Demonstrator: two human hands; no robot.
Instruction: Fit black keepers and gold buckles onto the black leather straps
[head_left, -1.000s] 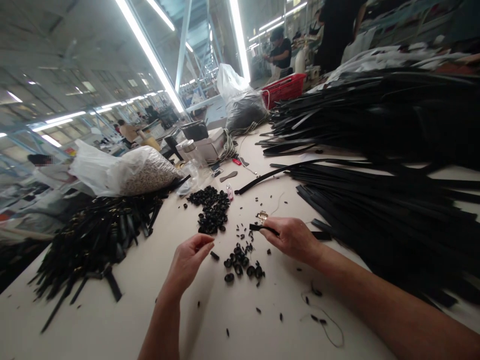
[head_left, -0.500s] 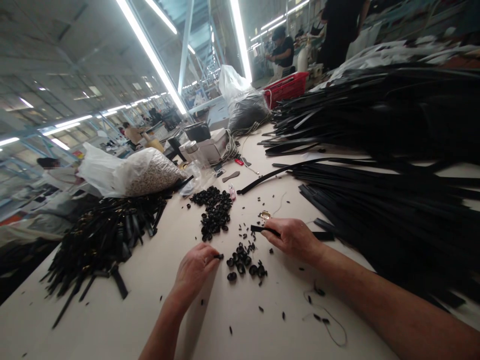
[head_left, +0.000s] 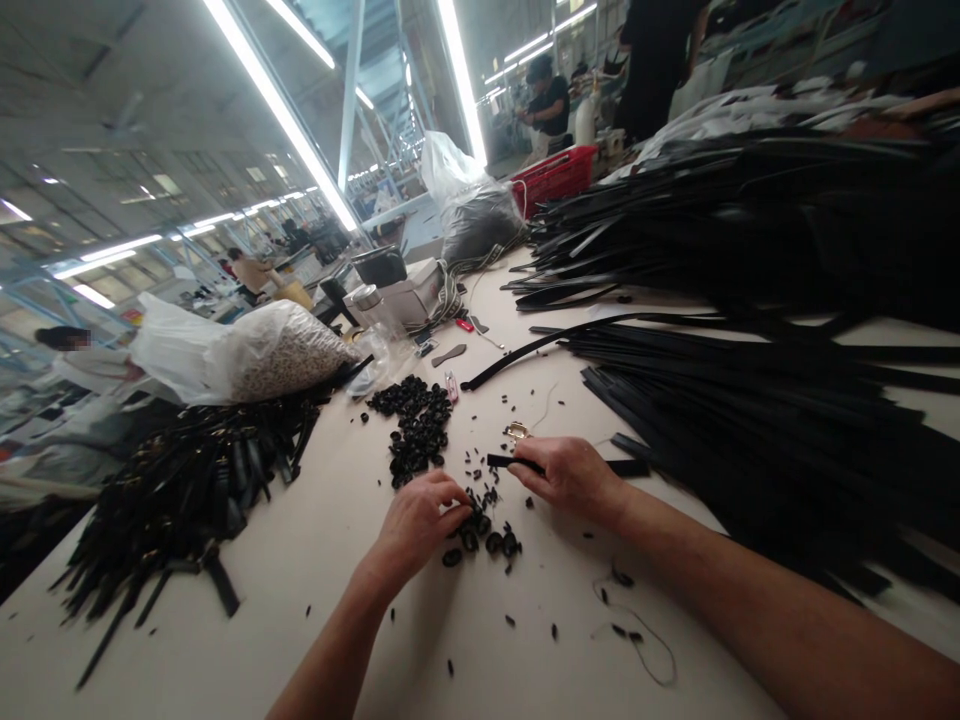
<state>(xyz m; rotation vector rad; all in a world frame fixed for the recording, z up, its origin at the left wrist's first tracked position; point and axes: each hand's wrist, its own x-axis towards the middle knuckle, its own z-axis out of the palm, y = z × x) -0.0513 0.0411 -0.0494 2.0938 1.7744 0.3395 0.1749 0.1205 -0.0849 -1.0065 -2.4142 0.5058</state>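
Observation:
My right hand [head_left: 566,475] is closed around a black strap [head_left: 630,467], whose short end sticks out to the left of my fingers. A gold-coloured buckle [head_left: 517,430] shows right beside those fingertips. Thumb and fingers of my left hand [head_left: 424,520] come together at the edge of a small cluster of black ring-like pieces [head_left: 493,543]; what lies between the fingertips is hidden. Just behind that hand spreads a larger heap of black loops [head_left: 420,425]. Tiny black bits are scattered around both hands.
Long black straps [head_left: 750,400] lie in stacks on the right. Buckled straps [head_left: 195,490] are piled at left beneath a clear plastic bag [head_left: 285,350]. Further back are a jar [head_left: 367,298], a white box [head_left: 412,290] and a red basket [head_left: 555,178]. Loose thread [head_left: 652,640] lies near the front.
My left hand has moved right to the small cluster; the small black piece seen at its fingertips is no longer visible. My right hand keeps hold of the strap. The view has shifted slightly.

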